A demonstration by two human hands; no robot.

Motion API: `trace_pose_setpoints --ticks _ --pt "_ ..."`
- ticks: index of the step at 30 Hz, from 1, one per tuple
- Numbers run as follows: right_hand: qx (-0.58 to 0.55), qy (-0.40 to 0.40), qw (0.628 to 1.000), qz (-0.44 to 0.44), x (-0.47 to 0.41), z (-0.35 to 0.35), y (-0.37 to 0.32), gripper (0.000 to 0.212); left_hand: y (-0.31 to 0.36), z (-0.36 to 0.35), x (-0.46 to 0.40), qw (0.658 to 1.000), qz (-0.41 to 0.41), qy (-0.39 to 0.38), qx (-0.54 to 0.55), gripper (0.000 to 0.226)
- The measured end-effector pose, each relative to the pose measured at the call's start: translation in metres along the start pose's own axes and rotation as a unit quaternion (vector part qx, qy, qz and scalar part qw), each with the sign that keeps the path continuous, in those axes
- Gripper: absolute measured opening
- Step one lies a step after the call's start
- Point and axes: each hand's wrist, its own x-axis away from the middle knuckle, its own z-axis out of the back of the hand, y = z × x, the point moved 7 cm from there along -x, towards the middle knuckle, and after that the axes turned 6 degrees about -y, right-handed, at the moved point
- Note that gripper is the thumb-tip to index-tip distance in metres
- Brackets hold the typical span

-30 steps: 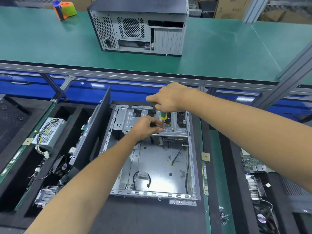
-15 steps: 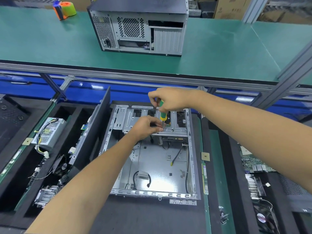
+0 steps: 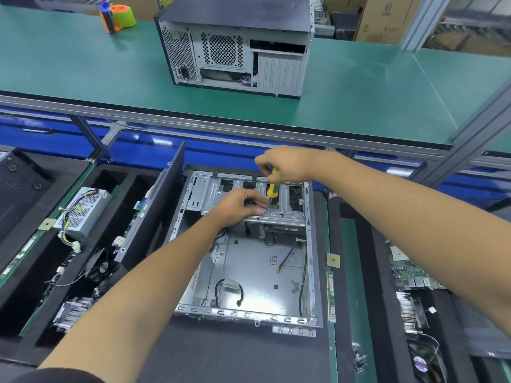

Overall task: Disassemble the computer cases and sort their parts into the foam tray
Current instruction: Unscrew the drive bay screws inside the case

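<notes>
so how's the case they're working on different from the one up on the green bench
The open case lies flat on its side, panel off, interior nearly bare but for a few cables; the closed case stands on the green bench with its vented rear facing the camera. The right hand and left hand are at the open case with a screwdriver; nothing touches the closed case. Both are grey metal with dark outer panels.

Single head-worn view, looking forward and down (wide-angle), close over open case (image 3: 249, 258), bench beyond
</notes>
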Motion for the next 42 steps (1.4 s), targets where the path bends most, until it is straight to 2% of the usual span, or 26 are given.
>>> trace_pose_setpoints --ticks 16,22,27,31,34,38,40,42 --pt "-0.034 0.023 0.999 -0.018 0.010 0.007 0.010 0.020 0.010 0.001 -0.002 0.986 -0.046 0.024 -0.159 0.026" --pt "-0.023 0.022 0.999 -0.018 0.009 0.007 0.007 0.015 0.011 -0.002 -0.001 0.988 -0.045 0.026 -0.143 0.018" --pt "-0.019 0.032 0.999 -0.023 0.012 0.011 0.006 0.023 0.005 0.000 -0.002 0.993 -0.014 0.032 -0.115 0.014" --pt "-0.020 0.031 0.998 -0.043 0.021 0.010 0.014 0.021 0.005 0.000 -0.001 0.997 0.001 0.040 -0.070 0.018" --pt "-0.051 0.054 0.995 -0.073 0.032 0.005 0.026 0.017 0.003 0.002 0.000 0.998 0.022 0.054 -0.032 0.012" --pt "-0.165 0.169 0.960 -0.151 0.060 -0.013 0.057 0.012 0.002 0.003 0.000 0.997 0.029 0.067 -0.024 0.005" --pt "-0.247 0.228 0.920 -0.201 0.080 -0.038 0.077 0.011 0.001 0.004 0.000 0.997 0.028 0.070 -0.033 0.004" --pt "-0.363 0.262 0.860 -0.246 0.096 -0.073 0.090 0.013 0.002 0.005 0.001 0.996 0.029 0.067 -0.046 0.004"
